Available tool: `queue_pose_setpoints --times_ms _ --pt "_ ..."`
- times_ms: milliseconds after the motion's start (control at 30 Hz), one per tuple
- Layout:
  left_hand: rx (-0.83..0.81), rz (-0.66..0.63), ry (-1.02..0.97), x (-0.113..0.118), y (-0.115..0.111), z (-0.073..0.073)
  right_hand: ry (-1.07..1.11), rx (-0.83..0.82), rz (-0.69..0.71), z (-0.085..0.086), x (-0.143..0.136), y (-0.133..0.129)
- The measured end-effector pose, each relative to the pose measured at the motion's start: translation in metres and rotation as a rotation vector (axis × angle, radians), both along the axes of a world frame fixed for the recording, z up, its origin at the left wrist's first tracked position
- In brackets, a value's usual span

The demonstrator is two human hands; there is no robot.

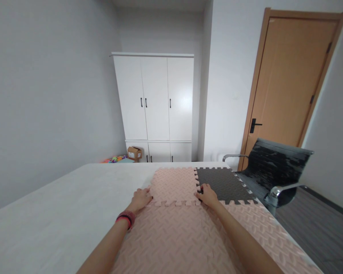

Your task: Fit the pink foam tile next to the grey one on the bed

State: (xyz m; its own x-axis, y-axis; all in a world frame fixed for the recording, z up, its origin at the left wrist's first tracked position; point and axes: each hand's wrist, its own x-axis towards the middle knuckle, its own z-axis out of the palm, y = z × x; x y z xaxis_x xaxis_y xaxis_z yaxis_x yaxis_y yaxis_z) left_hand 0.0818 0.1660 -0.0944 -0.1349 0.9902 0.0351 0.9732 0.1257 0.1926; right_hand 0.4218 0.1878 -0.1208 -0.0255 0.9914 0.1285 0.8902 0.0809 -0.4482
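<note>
bed: white, bears the foam mats
near mats: pink, joined, under both forearms
far pink mat: teeth seated along near seam
dark mat: just right of it, side teeth meshing
left hand: fingers flat, spread on far pink mat's left corner, gripping nothing
right hand: fingers flat over pink-dark seam, gripping nothing
technique: judged best to press tooth by tooth along the seam, left hand bracing

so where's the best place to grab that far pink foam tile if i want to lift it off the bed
Probably its left edge. The small pink interlocking foam tile lies flat on the white bed, locked by its teeth to the dark grey foam tile on the right and the large pink mat in front. The left edge is free, beside the left hand; curl fingers under it from the left and peel upward.
</note>
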Motion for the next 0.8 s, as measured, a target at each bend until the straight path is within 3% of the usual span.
queue_pose_setpoints --times_ms 200,333,567,800 --pt "0.115 0.020 0.148 0.016 -0.011 0.002 -0.037 0.015 0.000 0.003 -0.004 -0.004" --pt "0.235 -0.108 0.226 0.036 -0.030 0.006 -0.075 0.059 -0.002 0.002 -0.008 -0.011" --pt "0.154 -0.317 0.218 0.037 -0.068 -0.007 -0.116 0.102 0.024 -0.001 -0.008 -0.013" --pt "0.070 -0.369 0.230 0.033 -0.076 -0.013 -0.157 0.120 0.020 -0.005 -0.010 -0.011"
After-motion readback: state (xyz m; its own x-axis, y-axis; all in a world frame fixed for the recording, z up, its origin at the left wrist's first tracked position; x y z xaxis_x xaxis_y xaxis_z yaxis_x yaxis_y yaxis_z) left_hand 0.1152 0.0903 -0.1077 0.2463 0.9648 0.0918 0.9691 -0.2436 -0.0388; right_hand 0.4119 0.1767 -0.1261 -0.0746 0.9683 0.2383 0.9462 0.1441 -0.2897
